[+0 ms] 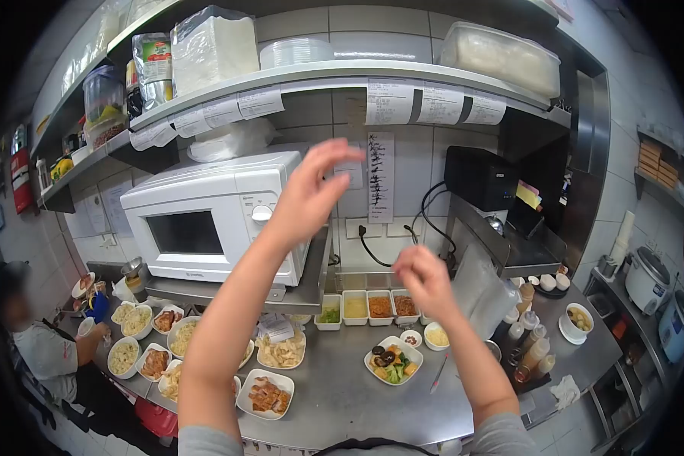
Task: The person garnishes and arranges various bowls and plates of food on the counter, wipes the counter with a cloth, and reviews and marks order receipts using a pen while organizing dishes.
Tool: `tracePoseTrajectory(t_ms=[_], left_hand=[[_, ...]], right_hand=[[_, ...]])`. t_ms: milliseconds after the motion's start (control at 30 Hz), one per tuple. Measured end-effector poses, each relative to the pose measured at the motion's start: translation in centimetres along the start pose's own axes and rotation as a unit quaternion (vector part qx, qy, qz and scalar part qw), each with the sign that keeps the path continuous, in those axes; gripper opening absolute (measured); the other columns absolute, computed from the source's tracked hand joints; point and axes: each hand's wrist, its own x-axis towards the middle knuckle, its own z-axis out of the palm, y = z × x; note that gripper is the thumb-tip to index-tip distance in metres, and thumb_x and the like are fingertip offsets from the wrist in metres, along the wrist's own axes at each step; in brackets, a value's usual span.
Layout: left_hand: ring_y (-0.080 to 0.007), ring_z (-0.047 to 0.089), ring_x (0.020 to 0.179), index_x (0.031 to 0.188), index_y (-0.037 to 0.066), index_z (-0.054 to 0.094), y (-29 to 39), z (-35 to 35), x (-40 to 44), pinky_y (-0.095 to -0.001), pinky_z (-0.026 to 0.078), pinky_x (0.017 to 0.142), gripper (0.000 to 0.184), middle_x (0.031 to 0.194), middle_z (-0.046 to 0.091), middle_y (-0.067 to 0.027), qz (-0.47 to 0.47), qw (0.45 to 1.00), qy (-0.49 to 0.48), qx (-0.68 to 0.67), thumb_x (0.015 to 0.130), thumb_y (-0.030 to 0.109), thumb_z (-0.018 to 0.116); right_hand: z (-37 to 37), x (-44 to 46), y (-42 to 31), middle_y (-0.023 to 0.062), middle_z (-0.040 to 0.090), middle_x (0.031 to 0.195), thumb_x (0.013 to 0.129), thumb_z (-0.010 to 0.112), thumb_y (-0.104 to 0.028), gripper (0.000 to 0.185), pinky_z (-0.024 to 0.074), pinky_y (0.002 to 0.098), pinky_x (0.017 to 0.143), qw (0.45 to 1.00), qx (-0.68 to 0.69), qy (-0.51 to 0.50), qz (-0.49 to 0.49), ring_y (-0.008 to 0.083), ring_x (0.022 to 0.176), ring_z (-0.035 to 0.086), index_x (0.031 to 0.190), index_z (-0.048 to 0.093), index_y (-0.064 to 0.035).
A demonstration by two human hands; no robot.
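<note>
My left hand (319, 186) is raised in front of the microwave's right side, below the shelf. Its fingers are apart and somewhat blurred, with nothing visible in them. My right hand (425, 280) hangs over the counter with curled fingers; whether anything is inside them is hidden. Below it are a white bowl of vegetables and mushrooms (394, 362), a small cup (411, 338) and a bowl of yellow bits (436, 336). A square dish of sliced browned meat (266, 395) sits beside my left forearm. Paper order slips (390, 102) hang from the shelf edge.
A white microwave (197, 216) stands at left, near several filled bowls (123, 357). Ingredient tubs (355, 307) line the back. Sauce bottles (536, 351) and a black printer (479, 178) are at right. A co-worker (42, 357) stands at far left.
</note>
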Motion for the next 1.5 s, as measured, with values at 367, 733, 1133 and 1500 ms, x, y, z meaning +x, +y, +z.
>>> tracePoseTrajectory(t_ms=[367,733,1133,1500], left_hand=[[-0.0136,0.051,0.108,0.122,0.007,0.052,-7.9,2.5,11.2,-0.0276,0.04,0.091,0.039,0.116,0.057,-0.0069,0.011,0.996,0.081,0.022,0.084,0.004,0.058],[-0.0127,0.058,0.089,0.118,-0.002,0.044,-8.1,3.1,9.6,-0.0251,0.044,0.083,0.053,0.094,0.061,-0.0091,-0.104,0.977,0.163,-0.086,0.074,0.008,0.071],[-0.0167,0.057,0.1,0.116,-0.001,0.052,-8.3,2.3,9.3,-0.0288,0.045,0.086,0.045,0.107,0.059,-0.0131,-0.056,0.988,0.142,0.029,0.076,0.012,0.068],[-0.0313,0.051,0.114,0.129,-0.001,0.037,17.8,-14.3,-19.8,-0.0424,0.038,0.099,0.042,0.117,0.054,-0.0181,-0.084,0.947,0.265,0.161,0.091,0.016,0.042]], right_hand=[[-5.5,-13.2,5.8,0.0079,0.055,0.088,0.079,0.055,0.002,0.01,0.045,0.0263,0.063,0.973,0.06,-0.127,0.181,0.0166,0.075,0.056,0.084,0.063,-0.0002],[-7.0,-15.3,8.8,0.0074,0.055,0.091,0.079,0.053,0.003,0.013,0.0461,0.0231,0.064,0.958,0.096,-0.092,0.252,0.0134,0.075,0.056,0.085,0.064,-0.0002],[-5.4,-16.0,8.7,0.0075,0.054,0.087,0.079,0.054,0.004,0.011,0.0461,0.0231,0.064,0.94,0.138,-0.099,0.295,0.0126,0.073,0.057,0.083,0.063,0.001],[10.7,-14.8,5.9,0.0091,0.062,0.087,0.086,0.052,0.0,0.01,0.05,0.0261,0.067,0.73,0.435,-0.321,0.419,0.0156,0.075,0.061,0.092,0.059,0.0025]])
